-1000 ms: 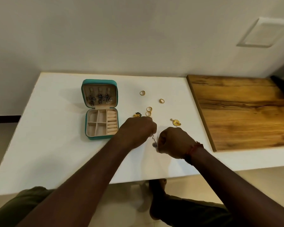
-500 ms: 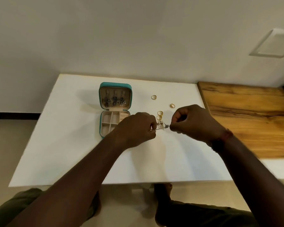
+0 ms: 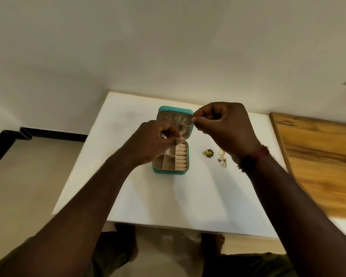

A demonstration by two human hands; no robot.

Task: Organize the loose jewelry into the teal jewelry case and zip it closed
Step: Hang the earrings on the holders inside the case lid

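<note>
Knuckles up, left hand (image 3: 156, 140), right hand (image 3: 224, 128) pinch jewelry (image 3: 185, 127).

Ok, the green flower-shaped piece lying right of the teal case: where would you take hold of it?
Pinch the green flower-shaped piece across its petal rim, straight down from above. It looks flat on the white table, apart from the teal jewelry case on its left and the pale pendant on its right, leaving both edges free.
</note>
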